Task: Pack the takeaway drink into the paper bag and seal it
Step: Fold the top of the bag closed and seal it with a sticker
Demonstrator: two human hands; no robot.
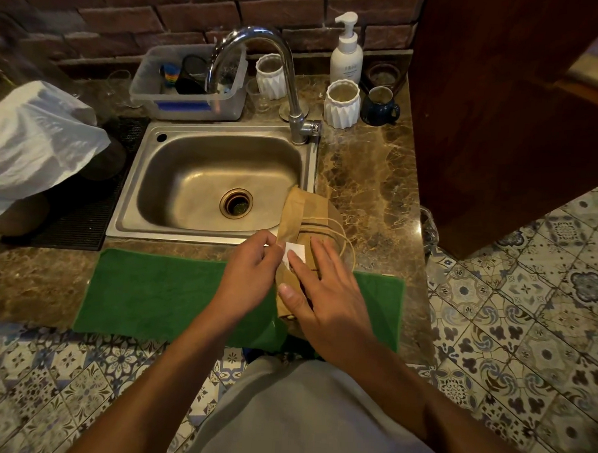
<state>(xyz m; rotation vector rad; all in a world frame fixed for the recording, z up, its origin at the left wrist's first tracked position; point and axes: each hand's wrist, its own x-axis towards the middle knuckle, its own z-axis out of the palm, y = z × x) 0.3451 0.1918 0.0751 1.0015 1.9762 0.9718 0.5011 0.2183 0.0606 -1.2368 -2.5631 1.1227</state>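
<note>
Brown paper bag [296,222] lies at centre frame, across the sink [174,227] rim and counter [378,182]. Right hand [322,296] presses open fingers on a white sticker [298,252], probably sealing the fold; left hand [251,275] pinches its edge. Drink unseen.

Brown marble counter [371,181] — green towel [157,292], steel sink [210,184], paper bag [304,219] partly on the towel.

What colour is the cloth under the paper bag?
Green: the cloth on the counter, clearest in the head view.
</note>
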